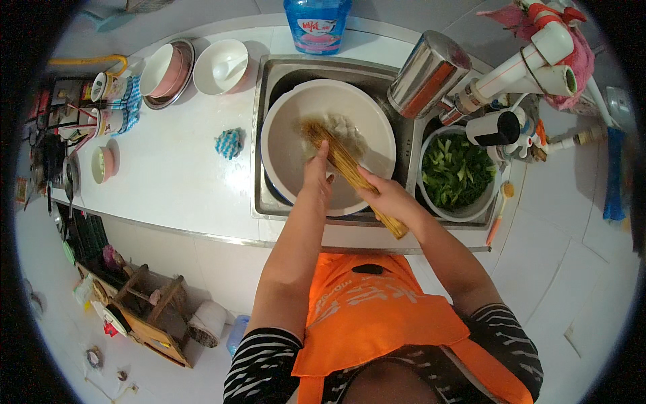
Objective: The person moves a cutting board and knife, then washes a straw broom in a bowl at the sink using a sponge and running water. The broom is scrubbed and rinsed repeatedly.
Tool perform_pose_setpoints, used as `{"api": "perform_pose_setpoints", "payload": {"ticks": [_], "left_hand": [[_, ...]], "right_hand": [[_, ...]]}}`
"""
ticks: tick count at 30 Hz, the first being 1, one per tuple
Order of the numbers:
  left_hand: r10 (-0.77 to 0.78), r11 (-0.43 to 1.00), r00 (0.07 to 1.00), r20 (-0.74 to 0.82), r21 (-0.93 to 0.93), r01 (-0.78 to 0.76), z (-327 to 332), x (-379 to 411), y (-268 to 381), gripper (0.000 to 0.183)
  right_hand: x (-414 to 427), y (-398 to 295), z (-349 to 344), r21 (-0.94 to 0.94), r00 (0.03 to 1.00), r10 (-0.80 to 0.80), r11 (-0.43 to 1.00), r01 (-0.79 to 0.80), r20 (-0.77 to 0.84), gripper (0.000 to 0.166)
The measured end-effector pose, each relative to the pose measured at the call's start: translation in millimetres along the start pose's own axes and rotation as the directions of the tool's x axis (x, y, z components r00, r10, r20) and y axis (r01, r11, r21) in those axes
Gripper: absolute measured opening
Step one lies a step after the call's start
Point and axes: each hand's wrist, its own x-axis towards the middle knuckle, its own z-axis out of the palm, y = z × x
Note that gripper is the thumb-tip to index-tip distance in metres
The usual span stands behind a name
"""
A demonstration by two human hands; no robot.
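Observation:
A bamboo pot-scrubbing brush slants across a white basin that sits in the steel sink. Its splayed tip is down in cloudy water and suds on the basin floor. My right hand grips the brush's lower half, and the butt end sticks out past the hand over the basin's near rim. Close to the bristles, my left hand holds the brush from the left, its thumb along the edge and the other fingers mostly hidden.
A bowl of chopped greens stands right in the sink, below a white faucet. Behind are a metal cylinder and blue detergent bottle. Leftward lie a blue-white cloth, a bowl with spoon and stacked bowls.

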Motion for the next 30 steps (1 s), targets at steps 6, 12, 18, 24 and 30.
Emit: {"api": "perform_pose_setpoints", "payload": {"ticks": [6,12,18,24,30], "left_hand": [[0.043,0.997,0.986,0.164,-0.07,-0.031,0.1,9.8,4.9,0.034],[0.141,0.977,0.977,0.162,-0.185,-0.11,12.5,8.5,-3.6,0.018],[0.103,0.983,0.994,0.026,-0.158,-0.098,16.1,48.1,-14.1,0.019],[0.041,0.999,0.985,-0.165,0.034,-0.036,18.4,110.4,-16.2,0.033],[0.15,0.977,0.969,-0.197,0.183,-0.114,4.4,103.4,-19.9,0.027]], "right_hand": [[-42.3,25.9,-1.2,-0.381,0.948,-0.298,0.894,0.236,-0.113,0.063],[-32.3,38.9,-11.2,-0.216,0.951,-0.12,0.975,0.058,-0.284,0.06],[20.9,38.3,-19.0,-0.281,0.961,0.048,0.951,-0.127,-0.273,0.056],[107.2,52.9,15.2,-0.509,0.995,0.087,0.855,-0.101,-0.051,0.057],[97.9,30.0,-0.6,-0.575,0.983,0.166,0.798,-0.181,-0.079,0.055]]}}
